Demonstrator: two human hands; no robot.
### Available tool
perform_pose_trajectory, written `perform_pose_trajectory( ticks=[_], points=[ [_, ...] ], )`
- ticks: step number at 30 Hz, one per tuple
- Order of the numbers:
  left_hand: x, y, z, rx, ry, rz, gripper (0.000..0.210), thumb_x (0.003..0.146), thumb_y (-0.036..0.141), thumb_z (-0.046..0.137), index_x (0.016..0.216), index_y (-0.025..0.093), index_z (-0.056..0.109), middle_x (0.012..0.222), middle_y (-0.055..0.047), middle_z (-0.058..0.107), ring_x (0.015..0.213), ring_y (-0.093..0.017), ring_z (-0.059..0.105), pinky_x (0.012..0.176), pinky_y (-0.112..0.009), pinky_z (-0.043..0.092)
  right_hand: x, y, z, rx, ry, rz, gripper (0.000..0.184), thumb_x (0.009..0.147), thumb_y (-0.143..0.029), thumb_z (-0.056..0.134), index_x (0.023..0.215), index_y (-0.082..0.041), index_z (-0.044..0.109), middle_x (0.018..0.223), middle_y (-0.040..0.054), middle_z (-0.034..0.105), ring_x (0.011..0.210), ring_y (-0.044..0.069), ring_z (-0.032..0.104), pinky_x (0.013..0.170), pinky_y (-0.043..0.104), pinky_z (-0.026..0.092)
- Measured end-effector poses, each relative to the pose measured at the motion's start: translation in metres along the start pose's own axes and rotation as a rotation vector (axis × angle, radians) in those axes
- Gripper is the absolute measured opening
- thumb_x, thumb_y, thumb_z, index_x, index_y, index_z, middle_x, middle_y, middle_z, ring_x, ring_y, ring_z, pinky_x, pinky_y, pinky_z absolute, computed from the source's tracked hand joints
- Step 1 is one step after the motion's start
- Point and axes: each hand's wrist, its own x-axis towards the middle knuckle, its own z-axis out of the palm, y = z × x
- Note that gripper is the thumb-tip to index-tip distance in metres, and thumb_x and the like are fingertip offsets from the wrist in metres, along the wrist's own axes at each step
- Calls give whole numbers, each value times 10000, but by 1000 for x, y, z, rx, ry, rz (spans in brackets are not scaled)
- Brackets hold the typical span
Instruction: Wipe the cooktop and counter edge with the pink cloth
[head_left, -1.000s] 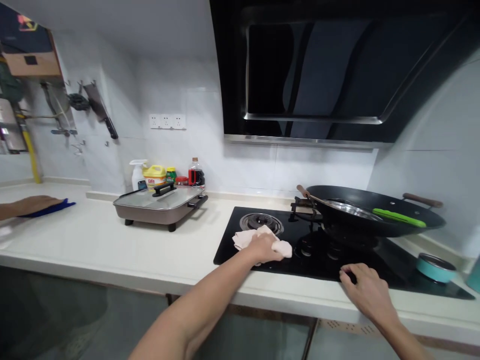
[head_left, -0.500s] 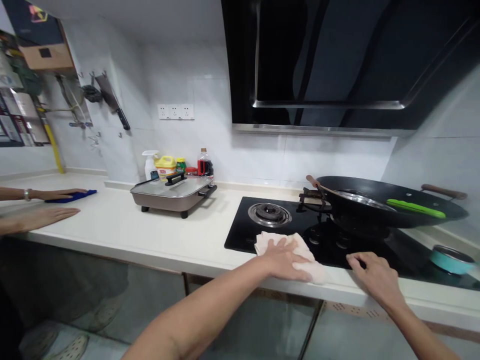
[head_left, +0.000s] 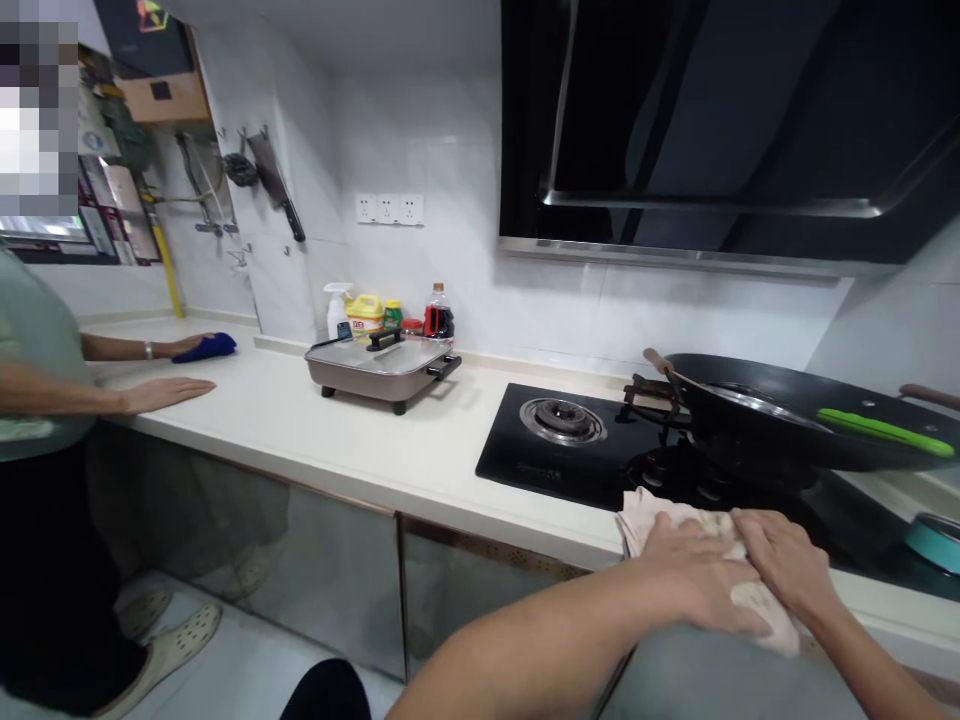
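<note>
At the counter's front edge, my left hand (head_left: 694, 578) lies across a pale pink cloth (head_left: 766, 605), its fingers reaching over the fabric and holding it. On the cloth's right side, my right hand (head_left: 789, 560) grips it with bent fingers. Brownish marks show on the cloth, whose lower end reaches past the counter edge. Just behind both hands is the black glass gas stove (head_left: 517, 455), with a bare burner (head_left: 564, 420) on its left. A large black wok (head_left: 757, 430) sits on the right burner, with a green-handled utensil (head_left: 885, 432) resting in it.
A lidded electric pan (head_left: 379, 375) stands on the white counter (head_left: 360, 450), with bottles (head_left: 366, 312) behind it. A co-worker's hand (head_left: 169, 393) rests farther left, beside a blue cloth (head_left: 206, 347). A turquoise bowl (head_left: 934, 545) sits far right. The range hood (head_left: 697, 120) hangs overhead.
My left hand has moved the pink cloth rightward along the stove's front edge. My right hand, empty before, now holds the cloth too. The view has turned left, showing more of the co-worker.
</note>
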Motion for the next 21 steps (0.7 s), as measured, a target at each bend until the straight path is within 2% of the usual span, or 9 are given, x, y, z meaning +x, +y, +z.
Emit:
perform_pose_trajectory(
  ticks=[3, 5, 7, 10, 12, 15, 19, 21],
  points=[
    [-28, -9, 9, 124, 85, 22, 558, 996, 497, 496, 1512, 287, 517, 1645, -85, 435, 1491, -355, 343, 1197, -625, 201, 0, -5, -3, 20, -93, 31, 639, 930, -605, 275, 1092, -281, 801, 1276, 115, 720, 1193, 378, 626, 991, 538, 483],
    [-49, -18, 9, 168, 165, 15, 592, 995, 420, 520, 1559, 262, 433, 1603, -111, 471, 1445, -341, 387, 1172, -592, 244, 0, -6, -4, 14, -117, 44, 628, 934, -611, 286, 1098, -286, 798, 1316, 118, 698, 1209, 380, 613, 1000, 553, 473],
    [-68, -28, 3, 180, 218, -26, 703, 961, 458, 586, 1588, 227, 366, 1536, -137, 526, 1375, -337, 447, 1129, -554, 305, 0, -8, -5, -10, -117, 48, 605, 933, -609, 308, 1094, -287, 795, 1333, 119, 686, 1191, 376, 617, 988, 554, 477],
    [-100, -46, -12, 209, 238, -87, 734, 897, 516, 668, 1524, 215, 434, 1481, -139, 564, 1280, -328, 510, 1053, -505, 378, -2, -11, -6, -50, -108, 38, 548, 913, -586, 365, 1073, -286, 794, 1309, 125, 694, 1147, 377, 631, 934, 545, 497],
    [-126, -59, -22, 248, 248, -119, 682, 890, 505, 682, 1480, 230, 479, 1504, -131, 549, 1285, -324, 508, 1031, -491, 399, -3, -14, -8, -69, -100, 30, 528, 894, -579, 390, 1062, -282, 793, 1292, 131, 696, 1139, 384, 632, 896, 538, 510],
    [-171, -87, -34, 296, 253, -188, 770, 838, 512, 754, 1503, 255, 465, 1564, -117, 503, 1352, -331, 475, 1051, -494, 413, -6, -20, -11, -89, -85, 21, 530, 870, -580, 403, 1065, -274, 788, 1287, 139, 691, 1148, 394, 626, 871, 536, 520],
    [-236, -136, -47, 337, 253, -364, 911, 716, 513, 877, 1510, 277, 497, 1629, -147, 429, 1442, -363, 429, 1147, -515, 377, -10, -26, -13, -91, -56, 13, 536, 852, -577, 409, 1066, -261, 786, 1283, 148, 691, 1145, 404, 626, 880, 551, 520],
    [-266, -159, -56, 366, 231, -487, 987, 663, 518, 916, 1527, 292, 496, 1627, -164, 425, 1471, -384, 409, 1218, -573, 295, -11, -27, -13, -90, -55, 16, 530, 853, -572, 411, 1067, -260, 782, 1283, 148, 690, 1145, 403, 628, 880, 547, 520]
  ],
)
